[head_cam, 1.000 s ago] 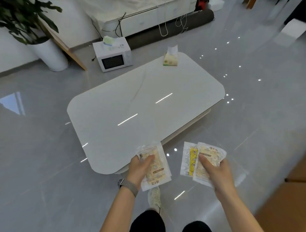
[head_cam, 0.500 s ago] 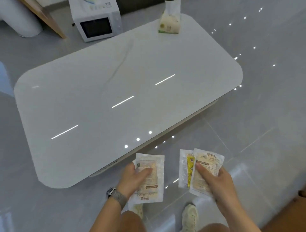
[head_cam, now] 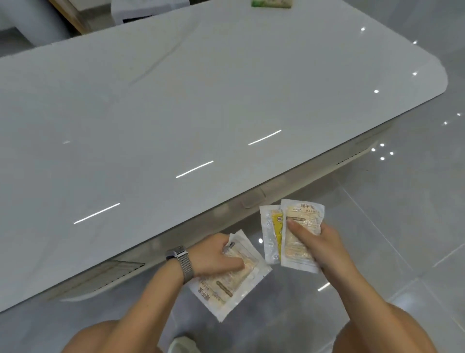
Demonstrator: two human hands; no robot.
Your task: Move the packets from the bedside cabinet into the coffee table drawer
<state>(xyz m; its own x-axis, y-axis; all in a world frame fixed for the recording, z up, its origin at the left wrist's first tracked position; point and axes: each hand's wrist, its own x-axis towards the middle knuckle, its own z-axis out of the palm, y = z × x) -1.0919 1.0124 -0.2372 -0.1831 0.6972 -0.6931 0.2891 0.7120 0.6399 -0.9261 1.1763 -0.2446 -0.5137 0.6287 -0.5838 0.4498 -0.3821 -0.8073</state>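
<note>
Low in the view, the person's left hand (head_cam: 216, 254), a metal mesh watch (head_cam: 181, 262) on its wrist, has its grip closed on a clear plastic packet with beige contents (head_cam: 229, 279), thumb on top, while the right hand (head_cam: 319, 242) has its grip closed on two overlapping packets: a clear beige-filled packet (head_cam: 299, 234) in front and a clear packet with a yellow label (head_cam: 271, 234) behind it to the left. Both hands hold the packets in the air over the glossy grey tiled floor (head_cam: 402, 226), just beside the near edge of the white glossy rounded coffee table (head_cam: 176, 100). Under that edge, the table's cream side panel (head_cam: 251, 201) sits just above the right hand's packets, and a green and yellow tissue pack (head_cam: 271, 3) rests at the table's far edge.
</note>
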